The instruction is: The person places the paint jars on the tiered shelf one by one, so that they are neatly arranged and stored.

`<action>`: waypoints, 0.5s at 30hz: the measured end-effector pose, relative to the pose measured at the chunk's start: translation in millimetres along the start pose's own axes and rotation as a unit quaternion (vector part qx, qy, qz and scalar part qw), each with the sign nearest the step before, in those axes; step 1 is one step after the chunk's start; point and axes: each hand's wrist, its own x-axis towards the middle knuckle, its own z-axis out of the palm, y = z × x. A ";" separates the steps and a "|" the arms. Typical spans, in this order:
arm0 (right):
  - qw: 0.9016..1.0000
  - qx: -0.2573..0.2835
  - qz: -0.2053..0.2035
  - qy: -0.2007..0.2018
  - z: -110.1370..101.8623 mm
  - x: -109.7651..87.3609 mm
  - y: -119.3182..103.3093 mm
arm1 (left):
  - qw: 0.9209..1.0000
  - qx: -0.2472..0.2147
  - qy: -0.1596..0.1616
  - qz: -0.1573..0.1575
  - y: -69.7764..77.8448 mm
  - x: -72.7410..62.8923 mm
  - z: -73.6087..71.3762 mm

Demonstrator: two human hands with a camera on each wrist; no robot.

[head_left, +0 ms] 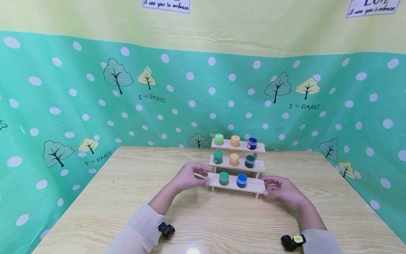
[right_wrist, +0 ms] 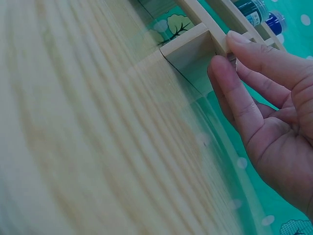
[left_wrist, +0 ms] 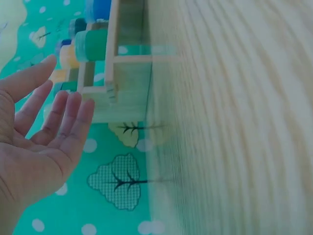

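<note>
A three-tier wooden stand [head_left: 253, 185] holds several small paint jars. My left hand [head_left: 191, 177] is at the left end of its lowest shelf; in the left wrist view the fingers [left_wrist: 84, 120] are spread and relaxed, with no grip on the wood. At the other end, my right hand [head_left: 283, 190] pinches the lowest shelf's corner between thumb [right_wrist: 266, 55] and fingers. That shelf carries a green jar [head_left: 223, 178] and a blue jar [head_left: 241, 180]. Behind, the middle shelf has a green jar [head_left: 217, 157], a yellow-orange jar [head_left: 234, 159] and a dark green jar [head_left: 250, 161].
On the top shelf stand a light green jar [head_left: 219, 139], an orange jar [head_left: 235, 141] and a dark blue jar [head_left: 252, 143]. The wood-grain table [head_left: 127, 197] ends at a green dotted curtain [head_left: 177, 116] close behind the stand.
</note>
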 end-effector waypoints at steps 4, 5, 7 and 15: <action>1.000 -0.009 0.003 0.006 -1.8 0.1 0.5 | 1.000 0.003 0.009 0.006 -0.2 -6.1 -6.4; 1.000 -0.013 0.004 0.008 -2.3 -0.3 0.6 | 1.000 0.004 0.014 0.005 -0.3 -7.7 -7.8; 1.000 -0.019 0.007 0.012 -3.1 -1.8 0.6 | 1.000 0.007 0.023 0.004 -1.1 -11.2 -10.6; 0.999 -0.046 0.003 0.022 -8.2 -10.8 -2.1 | 0.998 -0.020 0.052 -0.011 -7.7 -27.6 -26.4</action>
